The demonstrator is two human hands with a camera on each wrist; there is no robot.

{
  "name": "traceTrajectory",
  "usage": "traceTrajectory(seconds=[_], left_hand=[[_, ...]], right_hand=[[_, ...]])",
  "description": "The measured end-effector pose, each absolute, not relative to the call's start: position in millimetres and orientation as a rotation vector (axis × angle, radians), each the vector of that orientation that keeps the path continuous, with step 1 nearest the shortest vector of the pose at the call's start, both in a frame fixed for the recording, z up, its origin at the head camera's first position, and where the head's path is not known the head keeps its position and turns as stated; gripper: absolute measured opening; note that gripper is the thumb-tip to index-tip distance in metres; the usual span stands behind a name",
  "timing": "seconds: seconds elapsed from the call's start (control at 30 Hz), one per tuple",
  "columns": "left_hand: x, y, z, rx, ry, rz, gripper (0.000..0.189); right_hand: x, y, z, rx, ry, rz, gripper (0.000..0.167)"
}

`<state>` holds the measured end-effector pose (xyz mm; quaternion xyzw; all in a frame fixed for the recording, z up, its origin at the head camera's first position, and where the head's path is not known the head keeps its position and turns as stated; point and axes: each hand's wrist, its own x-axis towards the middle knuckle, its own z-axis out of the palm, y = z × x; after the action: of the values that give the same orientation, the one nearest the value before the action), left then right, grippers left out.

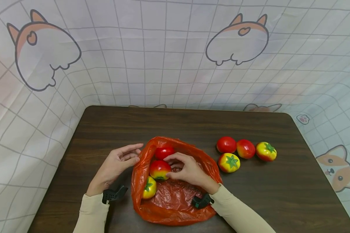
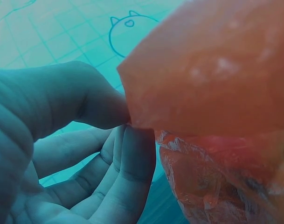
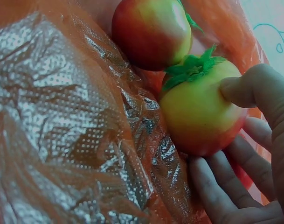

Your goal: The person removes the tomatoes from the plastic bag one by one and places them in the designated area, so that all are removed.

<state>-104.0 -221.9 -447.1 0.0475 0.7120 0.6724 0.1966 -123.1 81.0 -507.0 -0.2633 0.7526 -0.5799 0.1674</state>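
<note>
An orange-red plastic bag [image 1: 175, 217] lies wide open on the table. My left hand [image 1: 113, 166] pinches the bag's left rim between thumb and forefinger, as the left wrist view shows at the bag's edge [image 2: 146, 100]. Inside the bag, my right hand [image 1: 189, 170] holds a red and yellow tomato [image 1: 159, 170] with a green leafy top, thumb on one side and fingers round the other. A yellow-looking tomato [image 1: 149, 188] sits nearer me against the bag's left wall. A red tomato [image 1: 164, 152] lies behind the held one.
Right of the bag, several more tomatoes stand in a group on the dark wooden table [image 1: 265, 191]: a red one [image 1: 226, 144], a red-orange one [image 1: 246, 149] and yellow-red ones [image 1: 266, 151] with green tops. A white gridded cloth [image 1: 169, 64] hangs round the table's back and sides.
</note>
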Motion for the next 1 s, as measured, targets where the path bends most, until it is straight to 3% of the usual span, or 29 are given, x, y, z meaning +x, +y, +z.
traceTrajectory(seconds=[1.0], left_hand=[[-103.3,-221.9,-447.7,0.157,1.982,1.907,0.056]], right_hand=[[-123.2,86.5,-499.9,-0.634,2.05,-1.657,0.049]])
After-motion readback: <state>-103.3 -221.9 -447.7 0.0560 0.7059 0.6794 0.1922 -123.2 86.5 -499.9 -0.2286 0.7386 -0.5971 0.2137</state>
